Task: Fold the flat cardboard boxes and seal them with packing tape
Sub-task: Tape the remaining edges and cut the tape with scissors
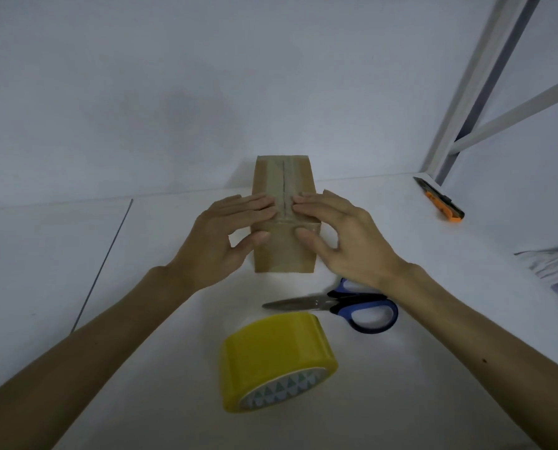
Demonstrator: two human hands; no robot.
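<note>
Tape roll (277,355) fronts taped brown box (284,254); left hand (219,235), right hand (345,241) press it flat-fingered.

White table (401,216): cardboard box (282,254), scissors (329,303), yellow tape roll (271,349), orange utility knife (443,203).

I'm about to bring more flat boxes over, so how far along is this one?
Done: the box is folded up, and a tape strip covers its top seam. In hand: the left hand and right hand press the strip's near end over the edge with flat fingers. The tape roll and scissors lie nearby. Left: perhaps the underside, which is hidden.
</note>
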